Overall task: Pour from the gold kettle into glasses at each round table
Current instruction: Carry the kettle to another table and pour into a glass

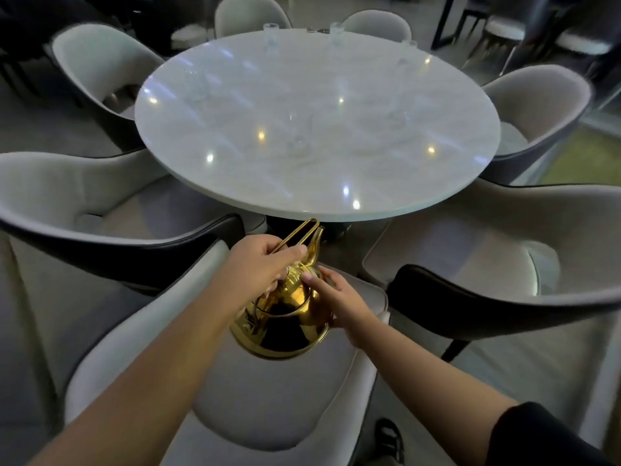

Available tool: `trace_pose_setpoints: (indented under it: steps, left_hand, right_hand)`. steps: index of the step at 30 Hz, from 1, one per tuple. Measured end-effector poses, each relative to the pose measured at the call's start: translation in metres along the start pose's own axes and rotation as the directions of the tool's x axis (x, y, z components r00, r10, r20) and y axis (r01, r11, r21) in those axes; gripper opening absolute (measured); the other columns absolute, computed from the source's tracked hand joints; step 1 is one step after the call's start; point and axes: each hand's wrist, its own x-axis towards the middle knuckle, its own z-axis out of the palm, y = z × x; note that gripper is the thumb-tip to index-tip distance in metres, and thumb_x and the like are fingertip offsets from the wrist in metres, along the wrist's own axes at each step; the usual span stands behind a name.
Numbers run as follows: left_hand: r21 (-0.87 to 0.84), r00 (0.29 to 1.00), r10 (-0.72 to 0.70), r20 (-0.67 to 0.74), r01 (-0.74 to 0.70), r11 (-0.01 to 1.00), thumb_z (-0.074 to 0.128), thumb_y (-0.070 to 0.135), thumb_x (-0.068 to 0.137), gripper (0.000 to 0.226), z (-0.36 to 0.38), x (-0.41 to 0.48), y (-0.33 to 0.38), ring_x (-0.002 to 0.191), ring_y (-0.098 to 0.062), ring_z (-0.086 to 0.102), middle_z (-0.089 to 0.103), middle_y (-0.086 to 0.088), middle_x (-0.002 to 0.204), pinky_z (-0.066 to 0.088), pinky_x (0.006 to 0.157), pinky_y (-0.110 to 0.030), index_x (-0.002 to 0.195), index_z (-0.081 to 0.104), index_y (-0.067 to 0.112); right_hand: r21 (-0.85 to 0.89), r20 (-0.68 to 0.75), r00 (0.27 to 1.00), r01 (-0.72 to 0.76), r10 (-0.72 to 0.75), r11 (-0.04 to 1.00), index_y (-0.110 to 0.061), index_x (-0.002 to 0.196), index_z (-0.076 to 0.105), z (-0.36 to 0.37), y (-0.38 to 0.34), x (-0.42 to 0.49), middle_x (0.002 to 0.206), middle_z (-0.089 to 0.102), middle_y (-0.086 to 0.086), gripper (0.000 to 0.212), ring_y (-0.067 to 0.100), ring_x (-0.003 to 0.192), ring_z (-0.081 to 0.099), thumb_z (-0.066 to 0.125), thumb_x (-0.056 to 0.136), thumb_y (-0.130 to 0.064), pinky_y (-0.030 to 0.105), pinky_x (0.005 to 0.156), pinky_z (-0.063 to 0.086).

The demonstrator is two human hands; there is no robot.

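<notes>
Gold kettle (285,327) held in both hands, just short of the round marble table (319,169).
The left hand (262,264) curls its fingers round the kettle's loop handle, and the kettle hangs tilted above a grey chair (268,415), spout toward the table. The right hand (339,302) lays nearly straight fingers against the kettle's right shoulder, gripping nothing. Small glasses (270,30) stand along the table's far edge (too blurred to tell their contents).

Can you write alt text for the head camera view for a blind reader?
A person's left hand grips a gold kettle from above while the right hand touches its side, before a round white table bearing clear glasses.
</notes>
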Motion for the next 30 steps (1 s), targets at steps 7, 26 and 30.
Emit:
trace_pose_setpoints:
  steps: [7, 26, 30]
  left_hand:
    - [-0.088, 0.986, -0.080, -0.145, 0.068, 0.994, 0.058, 0.030, 0.092, 0.038, 0.068, 0.035, 0.028, 0.033, -0.005, 0.032, 0.039, 0.008, 0.040, 0.029, 0.040, -0.019, 0.088, 0.061, -0.008]
    - [-0.180, 0.947, -0.132, -0.293, 0.081, 0.980, 0.060, 0.031, 0.090, 0.032, 0.141, 0.135, 0.091, 0.032, -0.006, 0.030, 0.039, 0.008, 0.039, 0.027, 0.038, -0.017, 0.064, 0.056, 0.012]
    - [-0.202, 0.934, -0.171, -0.314, 0.110, 0.973, 0.061, 0.031, 0.089, 0.030, 0.127, 0.162, 0.098, 0.033, -0.006, 0.030, 0.039, 0.007, 0.039, 0.028, 0.042, -0.022, 0.068, 0.059, 0.011]
  right_hand:
    - [-0.064, 0.096, 0.995, 0.003, 0.004, 0.998, -0.032, 0.145, 0.038, -0.087, -0.017, 0.023, 0.137, 0.053, 0.002, 0.094, 0.022, 0.115, 0.058, 0.072, 0.063, -0.064, 0.032, 0.078, 0.056]
    - [-0.166, 0.267, 0.962, 0.111, -0.064, 0.980, -0.033, 0.132, 0.051, -0.210, -0.074, 0.102, 0.127, 0.061, 0.000, 0.080, 0.024, 0.114, 0.061, 0.073, 0.062, -0.066, 0.050, 0.094, 0.053]
    - [-0.185, 0.297, 0.954, 0.110, -0.051, 0.977, -0.036, 0.125, 0.045, -0.210, -0.097, 0.130, 0.126, 0.057, 0.000, 0.069, 0.024, 0.114, 0.058, 0.069, 0.065, -0.064, 0.049, 0.096, 0.051]
